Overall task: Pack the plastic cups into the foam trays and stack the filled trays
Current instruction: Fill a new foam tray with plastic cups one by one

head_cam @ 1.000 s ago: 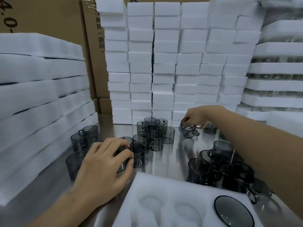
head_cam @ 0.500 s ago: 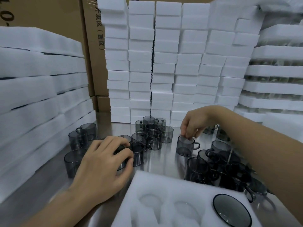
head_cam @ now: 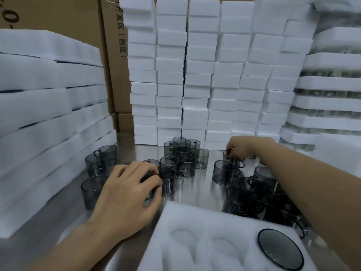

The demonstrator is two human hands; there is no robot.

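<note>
Several smoky grey plastic cups with handles stand on the steel table: a cluster [head_cam: 183, 153] in the middle, a few at the left [head_cam: 101, 159], and a tangled heap [head_cam: 254, 196] at the right. My left hand [head_cam: 129, 190] lies curled over a cup [head_cam: 149, 183] and grips it from above. Farther back, my right hand [head_cam: 239, 148] pinches the rim of another cup [head_cam: 227, 156]. One upright cup [head_cam: 222, 173] stands free in front of it. A white foam tray [head_cam: 214, 218] lies at the near edge, with one cup [head_cam: 280, 249] in its right pocket and two empty pockets [head_cam: 181, 235].
Tall stacks of white foam blocks [head_cam: 195, 75] wall off the back. Piled foam trays [head_cam: 39, 114] rise at the left, and filled trays [head_cam: 328, 94] at the right. Cardboard boxes [head_cam: 109, 55] stand behind. A bare strip of steel table [head_cam: 199, 188] lies between the cup groups.
My right hand set a tilted cup down upright on the table, let go of it, and moved back to another cup. My left hand has stayed on its cup.
</note>
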